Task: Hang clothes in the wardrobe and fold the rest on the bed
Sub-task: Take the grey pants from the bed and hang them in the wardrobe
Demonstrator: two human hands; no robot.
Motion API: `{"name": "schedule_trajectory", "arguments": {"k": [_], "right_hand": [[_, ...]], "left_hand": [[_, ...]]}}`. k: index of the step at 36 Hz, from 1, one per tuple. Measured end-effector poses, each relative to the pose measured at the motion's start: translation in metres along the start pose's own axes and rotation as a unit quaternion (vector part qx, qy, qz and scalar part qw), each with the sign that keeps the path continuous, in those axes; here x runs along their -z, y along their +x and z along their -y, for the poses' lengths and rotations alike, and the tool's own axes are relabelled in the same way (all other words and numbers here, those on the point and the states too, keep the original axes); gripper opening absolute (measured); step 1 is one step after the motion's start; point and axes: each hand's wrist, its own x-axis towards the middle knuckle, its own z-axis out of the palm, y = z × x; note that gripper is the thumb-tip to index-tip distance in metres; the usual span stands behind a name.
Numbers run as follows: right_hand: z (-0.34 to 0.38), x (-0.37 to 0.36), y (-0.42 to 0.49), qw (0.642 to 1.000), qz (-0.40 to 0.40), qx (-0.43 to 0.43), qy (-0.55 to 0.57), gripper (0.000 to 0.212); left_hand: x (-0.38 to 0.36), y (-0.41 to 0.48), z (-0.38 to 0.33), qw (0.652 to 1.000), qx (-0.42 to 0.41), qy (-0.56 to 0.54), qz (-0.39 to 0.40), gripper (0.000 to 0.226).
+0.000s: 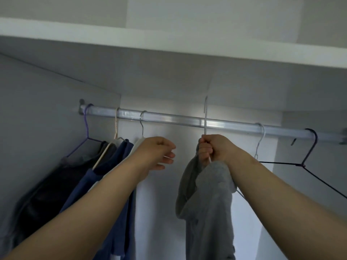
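Right hand (214, 149): gripped the white hanger (205, 119) by its neck, hook raised above the rail (169, 118).
Grey garment (208, 203): draped on that hanger, below the rail.
Left hand (155, 154): loosely curled, holding nothing.

This is the inside of a home wardrobe (37, 91). A metal rail (169, 120) runs from side wall to side wall under a white shelf (169, 47). A purple hanger (86, 128) and a black hanger (311, 147) hook over the rail. A dark garment (47, 194) and a blue garment (105, 184) hang near its left end. A grey garment (210, 203) drapes from a white hanger (205, 126) at mid-rail. The walls are plain and pale.
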Motion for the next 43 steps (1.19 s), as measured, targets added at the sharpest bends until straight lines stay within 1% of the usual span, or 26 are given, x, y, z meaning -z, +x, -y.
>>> {"name": "schedule_trajectory", "arguments": {"k": [4,7,8,11,13,14,17,18,22,25,29,31,33,36,38,41,43], "right_hand": [[-0.007,-0.005,0.015,1.0,-0.02,-0.008,-0.003,0.04],[-0.013,-0.008,0.023,1.0,-0.016,-0.024,0.001,0.043],[-0.016,-0.008,0.026,0.999,-0.007,-0.031,0.007,0.048],[-0.026,-0.01,0.038,0.998,0.024,-0.04,0.03,0.072],[-0.032,-0.013,0.042,0.998,0.024,-0.049,0.042,0.075],[-0.035,-0.015,0.044,0.998,0.019,-0.052,0.044,0.072],[-0.043,-0.02,0.046,0.998,-0.016,-0.061,0.029,0.049],[-0.047,-0.022,0.047,0.997,-0.029,-0.064,0.025,0.046],[-0.056,-0.026,0.049,0.996,-0.066,-0.067,-0.002,0.041],[-0.059,-0.028,0.048,0.991,-0.086,-0.056,-0.083,0.04],[-0.06,-0.026,0.043,0.983,-0.078,-0.054,-0.155,0.042],[-0.059,-0.025,0.039,0.981,-0.07,-0.055,-0.173,0.036],[-0.058,-0.022,0.034,0.98,-0.059,-0.055,-0.184,0.028],[-0.054,-0.014,0.026,0.978,-0.048,-0.052,-0.197,0.032],[-0.051,-0.01,0.02,0.977,-0.049,-0.043,-0.203,0.029],[-0.047,-0.001,0.008,0.982,-0.072,-0.011,-0.175,0.021],[-0.043,0.007,0.001,0.983,-0.098,0.014,-0.156,0.018]], "left_hand": [[0.004,-0.003,0.004,1.0,0.015,-0.004,-0.004,0.018],[0.007,-0.006,0.009,1.0,0.025,-0.004,-0.004,0.018],[0.007,-0.007,0.011,1.0,0.027,-0.005,-0.006,0.018],[0.011,-0.01,0.02,0.999,0.04,-0.013,-0.01,0.016],[0.014,-0.012,0.025,0.999,0.046,-0.016,-0.009,0.015],[0.015,-0.012,0.028,0.999,0.05,-0.017,-0.009,0.014],[0.018,-0.014,0.034,0.998,0.064,-0.023,-0.009,0.013],[0.019,-0.014,0.036,0.997,0.067,-0.022,-0.008,0.013],[0.02,-0.016,0.039,0.997,0.073,-0.019,-0.006,0.011],[0.019,-0.016,0.038,0.997,0.075,-0.025,-0.008,0.011],[0.016,-0.016,0.037,0.997,0.071,-0.022,-0.009,0.01],[0.015,-0.017,0.037,0.997,0.071,-0.02,-0.009,0.011],[0.013,-0.016,0.035,0.997,0.072,-0.022,-0.008,0.011],[0.009,-0.016,0.028,0.998,0.062,-0.031,0.0,0.008],[0.006,-0.014,0.02,0.998,0.041,-0.036,0.007,0.008],[-0.006,-0.009,0.005,0.999,0.004,-0.037,0.022,0.013],[-0.017,-0.006,-0.003,0.999,-0.01,-0.03,0.04,0.01]]}}
